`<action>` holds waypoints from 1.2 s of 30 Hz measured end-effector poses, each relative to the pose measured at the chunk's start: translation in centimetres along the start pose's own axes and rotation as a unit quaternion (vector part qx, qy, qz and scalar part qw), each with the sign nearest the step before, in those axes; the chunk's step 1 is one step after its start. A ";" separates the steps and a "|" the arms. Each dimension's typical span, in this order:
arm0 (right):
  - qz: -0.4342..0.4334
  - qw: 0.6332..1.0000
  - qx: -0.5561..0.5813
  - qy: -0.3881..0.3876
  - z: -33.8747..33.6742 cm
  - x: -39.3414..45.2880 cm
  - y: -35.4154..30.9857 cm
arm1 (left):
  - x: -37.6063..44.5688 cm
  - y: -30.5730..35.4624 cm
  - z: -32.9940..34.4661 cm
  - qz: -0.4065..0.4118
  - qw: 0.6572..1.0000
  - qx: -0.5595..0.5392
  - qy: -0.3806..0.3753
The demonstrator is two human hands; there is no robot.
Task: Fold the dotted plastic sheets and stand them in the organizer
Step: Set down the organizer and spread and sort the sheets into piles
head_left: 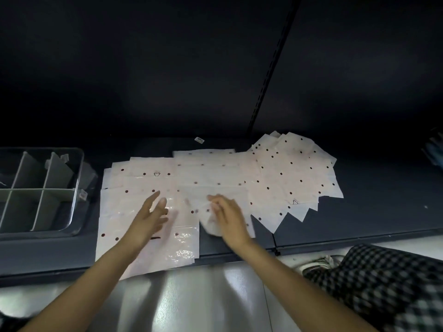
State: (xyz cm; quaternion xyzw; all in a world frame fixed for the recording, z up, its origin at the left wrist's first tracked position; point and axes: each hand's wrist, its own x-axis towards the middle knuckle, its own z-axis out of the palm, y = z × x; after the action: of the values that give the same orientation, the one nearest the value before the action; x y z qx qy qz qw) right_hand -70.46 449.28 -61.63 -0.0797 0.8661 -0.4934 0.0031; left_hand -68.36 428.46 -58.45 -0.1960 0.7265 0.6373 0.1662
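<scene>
Pale dotted plastic sheets [215,178], triangle marks unreadable; left hand [151,216] flat, grip wide; right hand [226,216] blurred, grip unclear.

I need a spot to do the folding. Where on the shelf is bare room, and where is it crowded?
Bare shelf lies right of the fanned sheets, out to the dim right edge, and in a strip behind the sheets to the back wall. A narrow gap runs between the organizer and the sheets. The middle is crowded: overlapping sheets under both hands.

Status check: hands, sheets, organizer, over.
Left hand open on dotted sheets. Right hand blurred, grip unclear. Organizer holds none. Nothing blocking.
</scene>
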 end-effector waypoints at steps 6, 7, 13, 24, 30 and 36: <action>-0.043 0.989 -0.056 -0.126 3.4 -1.7 -0.1 | 1.4 -0.3 -0.8 0.004 0.996 0.021 0.089; -0.043 0.992 -0.047 -0.105 2.8 -1.3 0.3 | 1.7 -0.7 -1.5 0.013 0.990 0.080 0.114; 0.106 0.980 -0.158 0.055 -5.6 2.5 5.9 | 2.6 -2.6 -6.3 -0.004 0.910 0.375 0.179; 0.206 0.915 -0.346 0.023 -10.7 4.0 11.8 | 2.7 -2.2 4.5 0.269 0.860 0.432 -0.036; 0.154 0.952 -0.244 0.100 -13.7 3.2 13.2 | 7.1 -1.2 12.7 0.198 0.752 0.618 -0.115; 0.234 0.943 -0.019 0.238 -18.0 4.4 13.0 | 8.7 -0.2 19.2 0.184 0.739 0.630 -0.151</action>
State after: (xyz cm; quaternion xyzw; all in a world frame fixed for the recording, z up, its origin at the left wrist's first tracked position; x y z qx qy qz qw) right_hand -78.09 470.52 -63.22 0.2443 0.8453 -0.4668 -0.0891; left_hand -75.97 446.79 -65.46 0.1893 0.9495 0.0735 0.2390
